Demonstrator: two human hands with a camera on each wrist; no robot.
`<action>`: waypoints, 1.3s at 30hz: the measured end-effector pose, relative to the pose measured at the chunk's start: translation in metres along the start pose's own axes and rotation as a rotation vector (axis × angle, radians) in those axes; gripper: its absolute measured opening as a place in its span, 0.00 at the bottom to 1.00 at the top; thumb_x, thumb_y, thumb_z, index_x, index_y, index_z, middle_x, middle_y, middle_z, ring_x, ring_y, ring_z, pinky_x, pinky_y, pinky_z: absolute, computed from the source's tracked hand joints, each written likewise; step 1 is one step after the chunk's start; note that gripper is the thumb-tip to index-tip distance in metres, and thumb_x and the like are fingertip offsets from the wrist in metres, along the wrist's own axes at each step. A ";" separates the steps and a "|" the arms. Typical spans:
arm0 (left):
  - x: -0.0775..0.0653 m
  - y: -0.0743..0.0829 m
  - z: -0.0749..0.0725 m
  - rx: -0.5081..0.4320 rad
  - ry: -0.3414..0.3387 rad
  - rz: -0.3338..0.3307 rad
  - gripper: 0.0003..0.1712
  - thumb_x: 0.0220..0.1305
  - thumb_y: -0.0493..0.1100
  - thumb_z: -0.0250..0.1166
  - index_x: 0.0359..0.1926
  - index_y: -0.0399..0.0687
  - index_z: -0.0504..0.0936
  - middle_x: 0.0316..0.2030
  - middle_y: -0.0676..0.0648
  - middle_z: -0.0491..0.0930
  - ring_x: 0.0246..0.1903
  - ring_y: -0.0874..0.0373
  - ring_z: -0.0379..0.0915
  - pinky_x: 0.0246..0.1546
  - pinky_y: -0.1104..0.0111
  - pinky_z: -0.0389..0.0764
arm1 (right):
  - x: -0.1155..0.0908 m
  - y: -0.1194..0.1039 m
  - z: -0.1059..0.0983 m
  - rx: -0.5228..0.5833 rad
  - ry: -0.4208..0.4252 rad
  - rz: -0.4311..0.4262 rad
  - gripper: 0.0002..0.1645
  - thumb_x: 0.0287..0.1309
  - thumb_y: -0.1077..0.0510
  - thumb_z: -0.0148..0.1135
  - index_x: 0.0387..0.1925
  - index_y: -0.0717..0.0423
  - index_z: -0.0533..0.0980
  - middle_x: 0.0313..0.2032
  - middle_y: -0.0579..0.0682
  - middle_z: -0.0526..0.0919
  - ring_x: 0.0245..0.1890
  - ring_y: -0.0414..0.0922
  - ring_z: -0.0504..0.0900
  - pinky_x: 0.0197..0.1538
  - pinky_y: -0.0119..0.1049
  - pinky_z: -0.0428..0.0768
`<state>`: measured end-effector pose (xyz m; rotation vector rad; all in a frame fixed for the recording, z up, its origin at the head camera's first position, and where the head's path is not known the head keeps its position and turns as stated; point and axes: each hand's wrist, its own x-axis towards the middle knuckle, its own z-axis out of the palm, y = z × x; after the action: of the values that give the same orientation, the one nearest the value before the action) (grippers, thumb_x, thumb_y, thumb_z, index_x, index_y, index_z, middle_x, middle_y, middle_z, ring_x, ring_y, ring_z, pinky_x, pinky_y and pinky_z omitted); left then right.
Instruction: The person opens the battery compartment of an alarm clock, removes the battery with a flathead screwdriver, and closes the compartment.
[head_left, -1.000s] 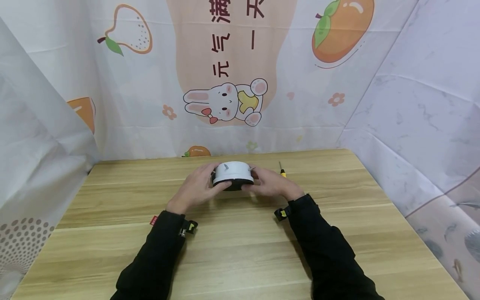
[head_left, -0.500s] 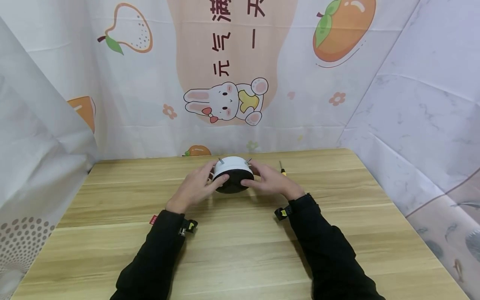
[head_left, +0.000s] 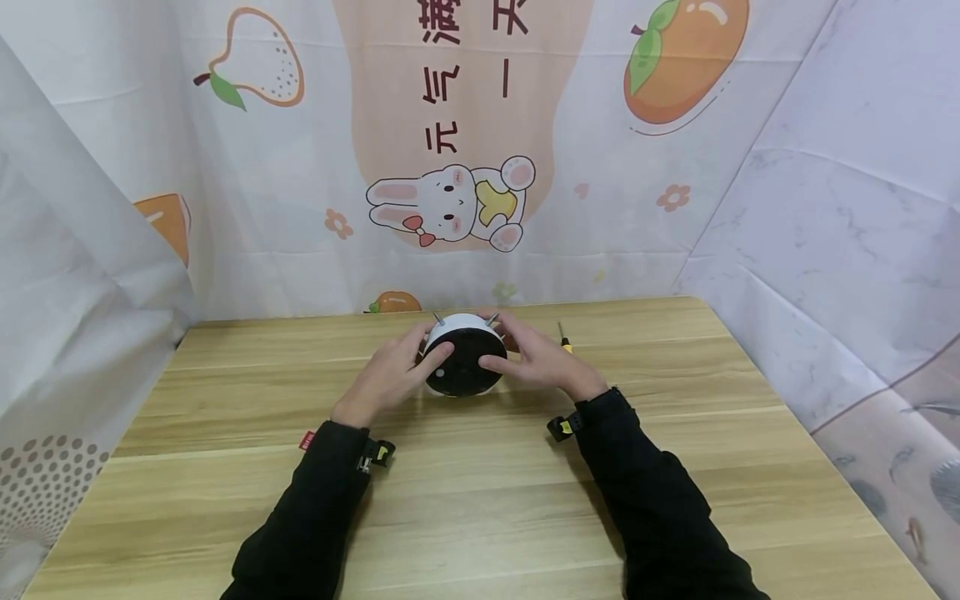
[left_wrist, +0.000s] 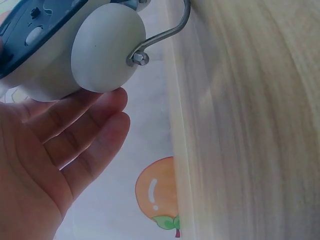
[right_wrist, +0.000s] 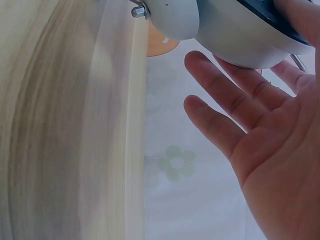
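Both hands hold a white twin-bell alarm clock (head_left: 467,379) near the far side of the table, its black back facing me. It is upside down, with two metal legs sticking up. My left hand (head_left: 388,375) grips its left side, thumb on the black back. From the other side my right hand (head_left: 546,364) holds it the same way. The left wrist view shows a white bell (left_wrist: 107,50) and the bent wire handle near the tabletop, with the left fingers (left_wrist: 85,122) under the body. In the right wrist view, the right fingers (right_wrist: 220,92) spread below the white casing (right_wrist: 235,37).
A screwdriver (head_left: 566,343) with a yellow and black handle lies on the wooden table (head_left: 480,500), right of the clock and partly behind the right hand. A small red tag (head_left: 307,440) shows beside the left sleeve. Printed curtains (head_left: 285,208) hang behind and beside the table.
The alarm clock has tilted so that its black back turns up toward me and its legs point upward. Both thumbs shifted slightly with it; the arms stayed nearly in place.
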<state>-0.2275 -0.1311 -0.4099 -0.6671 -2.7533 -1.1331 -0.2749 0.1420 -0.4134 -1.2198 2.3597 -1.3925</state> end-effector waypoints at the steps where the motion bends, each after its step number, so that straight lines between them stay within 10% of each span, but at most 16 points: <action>1: 0.000 0.000 0.000 -0.004 -0.001 -0.003 0.33 0.74 0.71 0.48 0.66 0.56 0.70 0.47 0.50 0.82 0.46 0.58 0.79 0.49 0.57 0.78 | 0.000 0.000 0.000 0.002 -0.001 0.005 0.37 0.69 0.51 0.66 0.73 0.44 0.60 0.55 0.48 0.77 0.51 0.44 0.81 0.58 0.53 0.76; 23: 0.000 -0.006 0.005 -0.018 -0.114 -0.029 0.37 0.78 0.68 0.41 0.73 0.50 0.64 0.64 0.46 0.75 0.61 0.54 0.72 0.62 0.53 0.72 | -0.002 0.002 0.002 -0.076 -0.035 0.132 0.43 0.71 0.47 0.62 0.77 0.41 0.49 0.30 0.49 0.79 0.31 0.46 0.75 0.37 0.39 0.73; 39: -0.002 -0.007 0.004 -0.047 -0.193 -0.098 0.42 0.78 0.70 0.37 0.77 0.46 0.60 0.69 0.43 0.70 0.69 0.52 0.64 0.67 0.52 0.66 | -0.001 0.007 0.003 -0.082 -0.130 0.153 0.35 0.74 0.42 0.55 0.76 0.38 0.59 0.61 0.44 0.75 0.50 0.43 0.78 0.55 0.42 0.77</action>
<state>-0.2279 -0.1332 -0.4178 -0.6887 -2.9588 -1.2162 -0.2764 0.1427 -0.4204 -1.0870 2.3846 -1.1458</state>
